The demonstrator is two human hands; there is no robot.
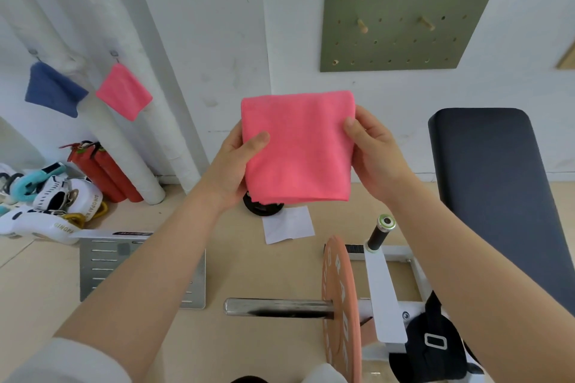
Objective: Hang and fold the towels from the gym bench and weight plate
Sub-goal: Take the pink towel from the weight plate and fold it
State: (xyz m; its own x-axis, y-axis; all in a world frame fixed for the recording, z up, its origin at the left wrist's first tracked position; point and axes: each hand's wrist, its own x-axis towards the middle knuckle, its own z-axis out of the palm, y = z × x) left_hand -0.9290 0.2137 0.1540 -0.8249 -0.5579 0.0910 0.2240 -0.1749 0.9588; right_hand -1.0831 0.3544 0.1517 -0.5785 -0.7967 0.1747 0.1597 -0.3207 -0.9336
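Observation:
A folded pink towel [300,146] is held up in front of me at chest height. My left hand [231,165] grips its left edge with the thumb on the front. My right hand [375,152] grips its right edge, thumb on the front too. On the left wall a blue towel [53,90] and a second pink towel [124,92] hang from hooks. The dark padded gym bench [494,183] stands at the right. An orange weight plate [340,308] sits on a steel bar [277,307] below my hands.
A green pegboard [404,37] with wooden pegs hangs on the wall above, with dark cloth at its top. Red fire extinguishers [102,174] and shoes [53,196] lie at the left. A white paper [287,224] and a small black plate [263,208] lie on the floor.

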